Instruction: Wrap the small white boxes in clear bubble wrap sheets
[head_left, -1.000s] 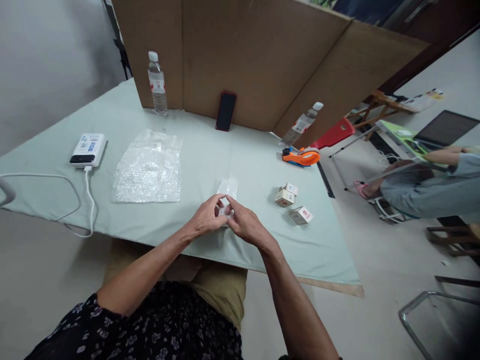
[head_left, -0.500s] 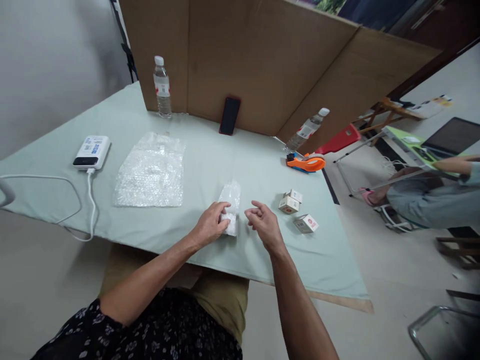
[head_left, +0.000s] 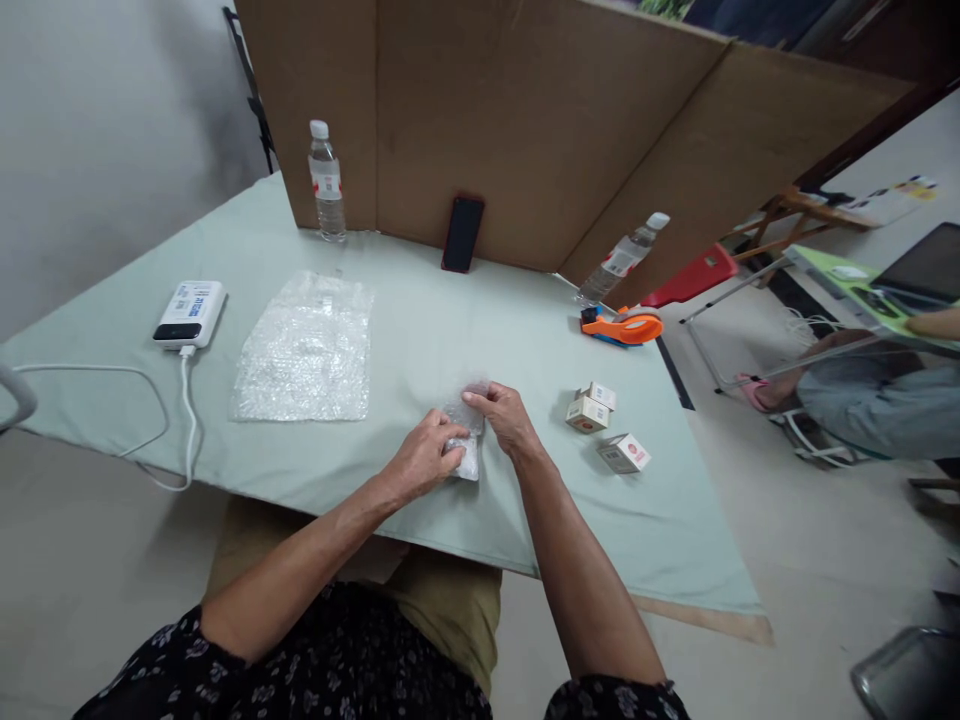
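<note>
The right hand [head_left: 510, 418], clear of the small bubble-wrap packet [head_left: 469, 462] half a second ago, now pinches its raised flap [head_left: 459, 412] — folding looks under way, unfinished. The left hand [head_left: 421, 458] lays thumb and fingers on the packet; whether gripping, I can't tell. It lies below frame centre — long axis running up-frame, flap end topmost.

No text legible; power bank [head_left: 190, 314] lettering blurred.

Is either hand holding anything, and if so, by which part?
The right hand pinches the small bubble-wrap piece by its far end. The left hand touches its folded near part; whether it grips or only presses cannot be told.
</note>
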